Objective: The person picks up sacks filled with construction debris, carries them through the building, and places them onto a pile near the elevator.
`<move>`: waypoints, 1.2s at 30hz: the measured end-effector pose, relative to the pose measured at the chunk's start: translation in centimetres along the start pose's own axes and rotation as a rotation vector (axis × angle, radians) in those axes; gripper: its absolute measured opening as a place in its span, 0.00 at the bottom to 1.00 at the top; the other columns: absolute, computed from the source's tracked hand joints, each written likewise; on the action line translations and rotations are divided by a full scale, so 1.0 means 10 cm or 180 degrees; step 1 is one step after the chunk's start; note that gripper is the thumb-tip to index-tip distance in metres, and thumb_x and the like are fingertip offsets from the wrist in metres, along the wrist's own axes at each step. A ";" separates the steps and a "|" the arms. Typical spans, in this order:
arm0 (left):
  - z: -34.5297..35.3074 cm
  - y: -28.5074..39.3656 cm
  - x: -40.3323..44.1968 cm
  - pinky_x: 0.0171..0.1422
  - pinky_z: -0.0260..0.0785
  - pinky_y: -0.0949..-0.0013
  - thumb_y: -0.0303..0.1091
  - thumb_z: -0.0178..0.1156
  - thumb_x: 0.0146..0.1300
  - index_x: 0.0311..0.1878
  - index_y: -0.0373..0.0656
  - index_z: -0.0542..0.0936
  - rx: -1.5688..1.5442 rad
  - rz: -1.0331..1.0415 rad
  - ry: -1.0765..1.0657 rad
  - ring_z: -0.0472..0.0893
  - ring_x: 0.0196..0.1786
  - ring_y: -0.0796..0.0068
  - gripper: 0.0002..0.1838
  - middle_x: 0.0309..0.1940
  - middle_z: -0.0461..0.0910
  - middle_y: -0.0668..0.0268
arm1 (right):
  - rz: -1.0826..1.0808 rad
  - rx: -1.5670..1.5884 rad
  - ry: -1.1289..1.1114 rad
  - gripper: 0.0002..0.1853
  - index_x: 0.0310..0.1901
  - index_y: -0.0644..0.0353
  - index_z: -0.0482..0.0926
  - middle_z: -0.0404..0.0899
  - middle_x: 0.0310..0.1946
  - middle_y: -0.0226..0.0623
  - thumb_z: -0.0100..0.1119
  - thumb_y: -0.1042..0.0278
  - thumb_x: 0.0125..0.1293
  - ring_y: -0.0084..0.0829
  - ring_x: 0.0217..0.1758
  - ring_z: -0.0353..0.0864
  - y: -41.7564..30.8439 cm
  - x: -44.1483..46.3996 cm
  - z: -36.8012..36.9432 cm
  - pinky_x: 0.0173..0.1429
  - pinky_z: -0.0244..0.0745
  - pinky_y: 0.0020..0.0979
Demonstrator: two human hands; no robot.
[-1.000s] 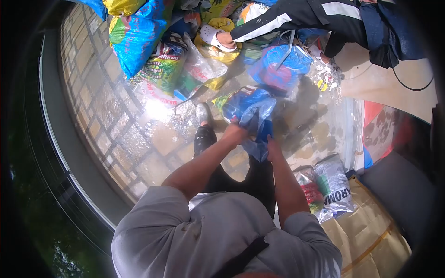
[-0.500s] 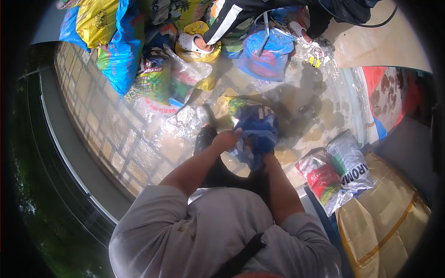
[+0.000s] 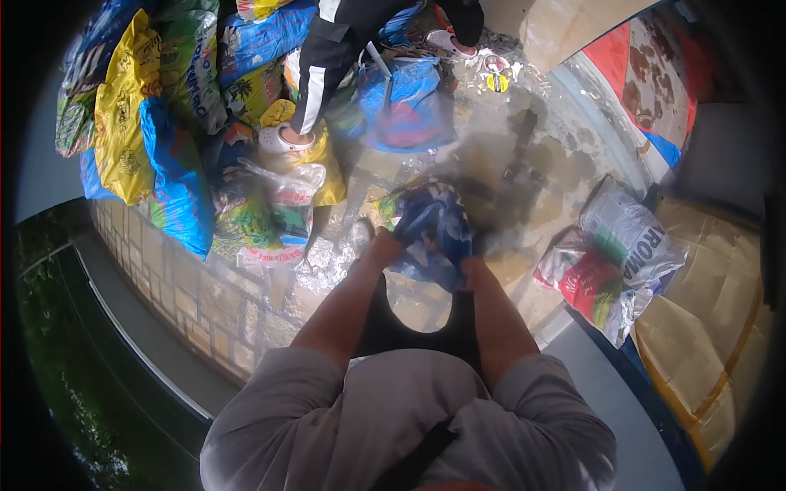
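Between my knees a blue plastic sack [image 3: 427, 233], with some green and yellow print at its far end, is stretched between my two hands. The fingers of my left hand [image 3: 382, 248] are closed on its left edge. On the opposite edge my right hand [image 3: 473, 268] grips the plastic, with its fingers mostly hidden. The near part of the sack is loose and creased. What it contains cannot be seen.
At the upper left stand several filled sacks, among them a yellow sack [image 3: 127, 123]. A person in clogs [image 3: 285, 139] stands by a blue bag [image 3: 401, 106]. Silver and red sacks [image 3: 626, 237] lie to the right beside tan sheeting [image 3: 696, 319]. The stone paving [image 3: 217, 303] has wet patches.
My hands have moved further apart, spreading the near end of the blue sack wider. The view has shifted, showing more of the sacks at the upper left.
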State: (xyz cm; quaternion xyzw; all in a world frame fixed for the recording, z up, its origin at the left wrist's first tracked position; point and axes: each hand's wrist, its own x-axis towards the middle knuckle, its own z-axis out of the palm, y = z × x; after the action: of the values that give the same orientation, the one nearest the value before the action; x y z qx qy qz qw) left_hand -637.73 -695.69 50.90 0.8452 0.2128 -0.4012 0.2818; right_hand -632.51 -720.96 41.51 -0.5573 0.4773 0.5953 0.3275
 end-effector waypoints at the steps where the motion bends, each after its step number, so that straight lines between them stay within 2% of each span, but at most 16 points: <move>1: 0.08 -0.09 0.05 0.45 0.69 0.58 0.40 0.51 0.52 0.33 0.37 0.78 0.0209 0.0103 0.0001 0.77 0.40 0.54 0.15 0.32 0.77 0.49 | -0.0099 -0.0054 -0.0047 0.15 0.45 0.60 0.72 0.74 0.41 0.44 0.45 0.66 0.58 0.42 0.43 0.75 0.02 -0.03 0.02 0.42 0.72 0.45; 4: 0.17 -0.33 0.14 0.37 0.72 0.59 0.34 0.52 0.51 0.28 0.42 0.80 0.0771 0.0400 0.0012 0.80 0.33 0.56 0.09 0.24 0.79 0.55 | -0.0393 -0.0270 -0.0148 0.15 0.45 0.60 0.72 0.74 0.41 0.43 0.44 0.65 0.58 0.42 0.43 0.75 0.13 -0.25 0.18 0.42 0.71 0.43; 6: 0.05 -0.33 0.22 0.39 0.72 0.58 0.34 0.51 0.51 0.31 0.41 0.80 0.0800 0.0404 -0.0613 0.80 0.34 0.55 0.10 0.27 0.79 0.54 | -0.0567 -0.0226 -0.0060 0.16 0.45 0.61 0.72 0.73 0.41 0.43 0.43 0.61 0.60 0.41 0.42 0.75 0.20 -0.36 0.27 0.43 0.70 0.42; 9: 0.58 -0.62 0.65 0.42 0.70 0.57 0.35 0.51 0.53 0.34 0.38 0.79 -0.0319 -0.0426 -0.0293 0.79 0.37 0.53 0.12 0.31 0.78 0.51 | -0.0577 -0.0354 0.0084 0.22 0.45 0.64 0.73 0.74 0.40 0.43 0.43 0.52 0.63 0.38 0.41 0.74 0.20 -0.39 0.31 0.43 0.68 0.41; 11: 0.83 -0.72 0.78 0.45 0.69 0.58 0.39 0.50 0.56 0.39 0.36 0.76 -0.0116 -0.0306 -0.0156 0.77 0.41 0.52 0.16 0.35 0.77 0.50 | -0.0569 -0.0395 -0.0007 0.25 0.44 0.65 0.73 0.74 0.38 0.44 0.43 0.48 0.63 0.37 0.40 0.74 0.14 -0.57 0.29 0.43 0.68 0.40; 13: 0.89 -0.64 0.83 0.46 0.67 0.61 0.42 0.50 0.58 0.47 0.34 0.73 -0.1109 -0.0611 -0.0455 0.76 0.43 0.56 0.21 0.40 0.76 0.51 | -0.0674 -0.0259 -0.0207 0.27 0.44 0.67 0.73 0.75 0.37 0.45 0.43 0.45 0.63 0.36 0.38 0.74 -0.01 -1.09 0.19 0.42 0.68 0.39; 14: 0.91 -0.59 0.88 0.46 0.67 0.63 0.42 0.50 0.58 0.50 0.35 0.71 -0.2849 -0.1459 -0.0606 0.76 0.43 0.60 0.22 0.41 0.76 0.53 | -0.0843 -0.0407 -0.0104 0.27 0.44 0.67 0.73 0.75 0.36 0.45 0.43 0.46 0.63 0.36 0.37 0.74 0.01 -0.94 0.15 0.42 0.69 0.39; 16: 0.25 0.08 0.54 0.40 0.68 0.62 0.44 0.57 0.55 0.43 0.36 0.74 -0.3599 -0.1493 -0.0991 0.77 0.37 0.64 0.20 0.36 0.77 0.57 | -0.1166 -0.0717 0.0091 0.27 0.43 0.68 0.73 0.75 0.35 0.44 0.44 0.46 0.63 0.36 0.36 0.75 0.15 -0.42 0.19 0.41 0.69 0.39; 17: -0.02 0.37 0.38 0.37 0.69 0.62 0.44 0.60 0.53 0.40 0.37 0.76 -0.3983 -0.1523 -0.1179 0.78 0.33 0.66 0.19 0.33 0.77 0.59 | -0.1056 -0.0512 -0.0098 0.25 0.48 0.70 0.71 0.73 0.46 0.50 0.42 0.51 0.64 0.41 0.49 0.73 0.17 -0.34 0.21 0.48 0.68 0.38; 20: -0.14 0.72 0.41 0.37 0.69 0.61 0.45 0.59 0.53 0.41 0.37 0.76 -0.3211 -0.1033 -0.0725 0.78 0.33 0.67 0.20 0.32 0.77 0.60 | -0.1266 -0.0132 -0.0033 0.21 0.44 0.70 0.73 0.76 0.35 0.44 0.49 0.56 0.61 0.35 0.36 0.77 0.20 -0.04 0.10 0.42 0.70 0.35; 21: -0.22 0.95 0.44 0.37 0.69 0.62 0.44 0.59 0.53 0.40 0.37 0.76 -0.3001 -0.0912 -0.0640 0.78 0.33 0.67 0.20 0.32 0.77 0.60 | -0.1836 -0.1330 0.0123 0.17 0.45 0.67 0.73 0.76 0.36 0.44 0.50 0.64 0.58 0.33 0.37 0.77 0.15 -0.06 -0.01 0.43 0.71 0.33; 23: -0.38 1.48 0.48 0.37 0.69 0.63 0.42 0.59 0.53 0.39 0.36 0.77 -0.2624 -0.0709 -0.0487 0.77 0.33 0.68 0.18 0.32 0.77 0.60 | -0.2361 -0.1751 0.0333 0.15 0.43 0.66 0.74 0.76 0.37 0.45 0.50 0.66 0.56 0.35 0.38 0.77 -0.05 -0.14 -0.18 0.43 0.71 0.33; 29: -0.65 2.75 0.08 0.36 0.69 0.65 0.36 0.59 0.51 0.37 0.34 0.78 -0.1776 -0.0698 -0.0386 0.77 0.32 0.70 0.15 0.32 0.78 0.60 | -0.3293 -0.1179 0.0509 0.12 0.38 0.63 0.77 0.76 0.38 0.48 0.50 0.72 0.51 0.41 0.41 0.77 -0.37 -0.61 -1.11 0.42 0.72 0.35; 32: -0.78 3.19 -0.37 0.36 0.69 0.66 0.33 0.58 0.50 0.36 0.34 0.79 -0.1536 -0.0930 -0.0559 0.76 0.32 0.71 0.13 0.32 0.78 0.61 | -0.4364 -0.3278 0.1161 0.10 0.33 0.61 0.79 0.77 0.37 0.48 0.52 0.75 0.47 0.44 0.41 0.77 -0.16 -1.24 -2.04 0.41 0.73 0.35; 34: -0.96 3.76 -0.50 0.38 0.68 0.68 0.34 0.59 0.49 0.37 0.35 0.79 -0.1724 -0.0590 -0.0713 0.76 0.33 0.73 0.14 0.32 0.78 0.63 | -0.4424 -0.3215 0.1418 0.06 0.27 0.60 0.79 0.78 0.32 0.47 0.56 0.75 0.44 0.44 0.38 0.78 -0.30 -1.65 -2.55 0.39 0.74 0.36; 36: -1.10 3.94 -0.34 0.45 0.68 0.72 0.25 0.59 0.43 0.39 0.41 0.80 0.1268 0.2260 -0.0197 0.78 0.38 0.69 0.15 0.36 0.79 0.60 | -0.4187 -0.2829 0.1561 0.05 0.26 0.59 0.79 0.77 0.30 0.47 0.58 0.72 0.43 0.44 0.37 0.78 -0.58 -1.78 -2.88 0.39 0.73 0.37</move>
State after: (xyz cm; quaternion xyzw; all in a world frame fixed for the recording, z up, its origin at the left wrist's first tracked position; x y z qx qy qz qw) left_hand -610.51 -718.59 71.37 0.8917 -0.1825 -0.3377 0.2398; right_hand -614.15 -743.43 59.97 -0.9140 -0.1677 0.2770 0.2446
